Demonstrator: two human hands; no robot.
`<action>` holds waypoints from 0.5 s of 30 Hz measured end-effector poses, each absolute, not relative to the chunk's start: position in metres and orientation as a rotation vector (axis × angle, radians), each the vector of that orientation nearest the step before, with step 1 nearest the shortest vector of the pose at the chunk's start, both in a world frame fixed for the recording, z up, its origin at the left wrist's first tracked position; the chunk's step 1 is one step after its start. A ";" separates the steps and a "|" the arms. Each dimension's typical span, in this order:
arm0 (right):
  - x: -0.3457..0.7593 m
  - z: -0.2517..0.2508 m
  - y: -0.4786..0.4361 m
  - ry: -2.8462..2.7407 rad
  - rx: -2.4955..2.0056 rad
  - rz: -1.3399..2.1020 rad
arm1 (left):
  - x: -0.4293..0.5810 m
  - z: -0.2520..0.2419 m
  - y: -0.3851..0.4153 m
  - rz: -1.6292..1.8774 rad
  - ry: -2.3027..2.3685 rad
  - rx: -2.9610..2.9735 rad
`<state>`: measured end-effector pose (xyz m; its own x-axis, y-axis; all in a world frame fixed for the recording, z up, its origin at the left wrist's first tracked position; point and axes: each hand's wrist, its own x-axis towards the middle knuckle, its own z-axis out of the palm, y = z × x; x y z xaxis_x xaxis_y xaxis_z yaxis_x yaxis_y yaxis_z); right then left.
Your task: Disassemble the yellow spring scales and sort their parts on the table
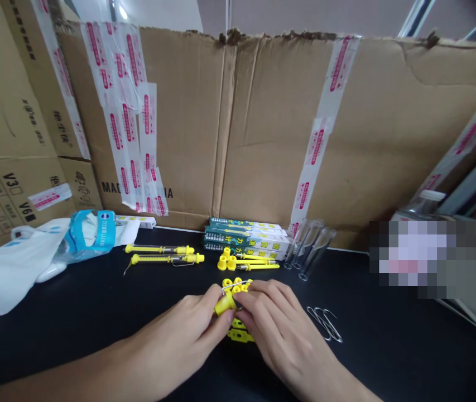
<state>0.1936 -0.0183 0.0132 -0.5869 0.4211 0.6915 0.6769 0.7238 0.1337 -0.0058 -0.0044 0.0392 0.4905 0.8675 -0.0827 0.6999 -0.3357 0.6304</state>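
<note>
Both my hands meet at the middle of the black table. My left hand [187, 329] pinches a small yellow plastic piece [224, 304] between thumb and fingers. My right hand [277, 324] is closed on the same piece from the right, beside a thin metal wire clip [233, 286] at its top. More small yellow parts [240, 335] lie under and just behind my fingers. Two assembled yellow tube-shaped items [164, 254] lie farther back on the left.
Flat green-and-white boxes [246, 234] are stacked at the back, with clear plastic tubes [311, 245] to their right. Loose wire clips [325, 322] lie right of my right hand. White and blue plastic bags [53, 245] sit at left. Taped cardboard boxes [263, 123] wall the rear.
</note>
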 end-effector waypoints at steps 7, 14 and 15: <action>0.192 0.020 -0.024 -2.300 -0.812 -0.354 | -0.007 0.046 0.002 0.363 1.229 2.198; 0.197 0.011 -0.021 -2.374 -0.911 -0.264 | -0.010 0.036 0.000 0.289 1.206 2.570; 0.197 0.012 -0.020 -2.408 -0.909 -0.320 | -0.010 0.033 -0.001 0.276 1.204 2.577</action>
